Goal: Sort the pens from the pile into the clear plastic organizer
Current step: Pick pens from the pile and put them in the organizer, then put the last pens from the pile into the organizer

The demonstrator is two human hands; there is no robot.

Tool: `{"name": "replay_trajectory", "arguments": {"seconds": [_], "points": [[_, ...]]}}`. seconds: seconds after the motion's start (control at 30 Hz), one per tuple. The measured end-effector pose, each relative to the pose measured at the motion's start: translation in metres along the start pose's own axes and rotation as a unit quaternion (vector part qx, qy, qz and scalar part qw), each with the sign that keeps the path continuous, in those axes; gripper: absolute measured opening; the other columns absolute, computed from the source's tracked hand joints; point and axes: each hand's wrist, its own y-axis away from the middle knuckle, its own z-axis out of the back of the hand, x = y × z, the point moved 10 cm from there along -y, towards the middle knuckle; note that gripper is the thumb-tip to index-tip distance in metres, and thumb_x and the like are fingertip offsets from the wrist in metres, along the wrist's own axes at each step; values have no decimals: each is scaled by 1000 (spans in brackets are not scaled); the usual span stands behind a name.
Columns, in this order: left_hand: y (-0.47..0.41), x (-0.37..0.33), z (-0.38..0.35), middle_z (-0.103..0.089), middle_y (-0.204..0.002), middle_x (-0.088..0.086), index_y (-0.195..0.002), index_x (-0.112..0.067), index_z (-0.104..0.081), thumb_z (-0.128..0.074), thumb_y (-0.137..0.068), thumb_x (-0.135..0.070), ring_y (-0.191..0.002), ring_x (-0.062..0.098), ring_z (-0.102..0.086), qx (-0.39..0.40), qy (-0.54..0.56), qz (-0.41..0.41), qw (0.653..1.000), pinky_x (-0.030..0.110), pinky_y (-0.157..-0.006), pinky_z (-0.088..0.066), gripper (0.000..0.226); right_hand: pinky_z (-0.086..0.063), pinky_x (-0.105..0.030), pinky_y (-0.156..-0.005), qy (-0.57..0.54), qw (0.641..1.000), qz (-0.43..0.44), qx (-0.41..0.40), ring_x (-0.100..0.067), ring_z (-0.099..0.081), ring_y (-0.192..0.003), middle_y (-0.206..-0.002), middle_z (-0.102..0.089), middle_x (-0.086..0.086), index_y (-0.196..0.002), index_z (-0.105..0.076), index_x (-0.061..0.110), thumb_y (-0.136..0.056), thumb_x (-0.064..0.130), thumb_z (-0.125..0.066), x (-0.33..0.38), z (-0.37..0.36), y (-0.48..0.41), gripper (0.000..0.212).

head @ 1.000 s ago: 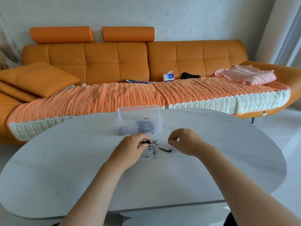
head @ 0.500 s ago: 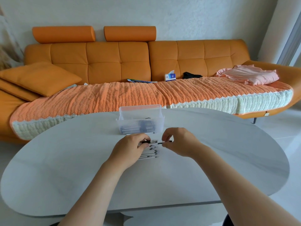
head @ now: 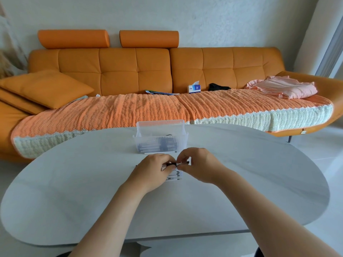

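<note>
Both forearms reach over the table (head: 241, 164). The left hand (head: 152, 171) and right hand (head: 201, 165) meet fingertip to fingertip, pinching one pen (head: 171, 165) above the pile (head: 175, 178), near the organizer (head: 160, 139).

Matt smooth table (head: 241, 182), clear ribbed plastic organizer (head: 160, 143), knitted cloth throw (head: 130, 112)

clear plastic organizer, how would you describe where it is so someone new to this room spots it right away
Start at the pale oval table in front of the long orange sofa. Near the table's far edge, just beyond the left hand and right hand, stands the clear plastic organizer. It is the only upright see-through box there, ribbed, with dark pens inside.
</note>
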Motion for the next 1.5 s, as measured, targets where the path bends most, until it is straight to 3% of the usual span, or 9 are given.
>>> {"name": "replay_trajectory", "arguments": {"seconds": [0.13, 0.37, 0.53, 0.73, 0.83, 1.0, 1.1, 1.3, 1.5], "points": [[-2, 8, -2, -63, -88, -15, -87, -34, -63, -48, -98, -30, -86, 7, -58, 20, -4, 29, 999, 36, -81, -51, 18, -47, -22, -74, -11, 1000, -23, -9, 2, -57, -79, -95, -66, 16, -105, -72, 30, -92, 38, -64, -2, 3, 1, 17], [2, 6, 0, -60, -79, -5, -90, -24, -68, -56, -96, -21, -76, 10, -54, 30, -15, -2, 999, 33, -73, -45, 14, -49, -39, -71, 72, 997, -6, 33, -17, -57, -81, -87, -65, 3, -93, -72, 24, -98, 35, -52, 12, -12, 2, 24], [6, 5, 10, -61, -75, -5, -93, -24, -73, -62, -92, -16, -74, 9, -55, 3, -5, -43, 999, 31, -70, -46, 13, -35, -29, -56, -76, 996, -40, 38, -8, -39, -55, -61, -50, 6, -72, -68, 15, -95, 23, -57, 6, -20, 2, 27], [4, 0, 30, -68, -90, -14, -102, -32, -68, -62, -92, -34, -85, 9, -61, -57, -102, -67, 991, 31, -71, -48, 13, -38, -22, -60, -121, 991, -61, 20, -5, -44, -59, -70, -58, 9, -78, -70, 25, -96, 25, -58, 7, -19, -5, 22], [0, 10, 47, -69, -105, -11, -109, -29, -64, -61, -92, -35, -96, 14, -63, -94, -155, -55, 982, 32, -77, -47, 19, -39, -16, -67, -73, 995, -55, -37, -2, -55, -75, -91, -63, 11, -91, -74, 27, -96, 28, -59, 6, -9, -11, 16], [-4, 27, 49, -63, -98, -12, -101, -28, -65, -56, -95, -34, -90, 11, -58, -71, -101, -23, 992, 30, -70, -46, 12, -43, -23, -72, 0, 998, 18, -68, -13, -58, -85, -97, -60, 10, -123, -69, 24, -100, 17, -53, 25, -12, -22, 28], [-8, 30, 60, -65, -100, -11, -104, -25, -67, -60, -93, -31, -94, 14, -57, -114, -108, -46, 987, 32, -75, -47, 15, -48, -27, -72, 21, 995, 60, -81, -16, -60, -86, -99, -64, 5, -118, -71, 23, -99, 10, -53, 35, -11, -31, 29], [-12, 50, 90, -49, -133, 1, -132, -19, -51, -66, -87, -35, -119, 24, -45, -229, -183, -26, 956, 40, -92, -42, 49, -33, -10, -62, 63, 985, 26, -158, -16, -55, -79, -100, -61, 0, -117, -71, 16, -100, 8, -50, 22, 25, -70, 28], [-27, 64, 59, -25, -154, 0, -148, -23, -29, -49, -95, -45, -140, 22, -22, -125, -189, -24, 974, 39, -112, -24, 61, -42, -25, -60, 155, 984, -56, -61, -20, -57, -81, -107, -64, -4, -118, -70, 21, -102, 12, -43, 10, 9, -129, 33]]}}
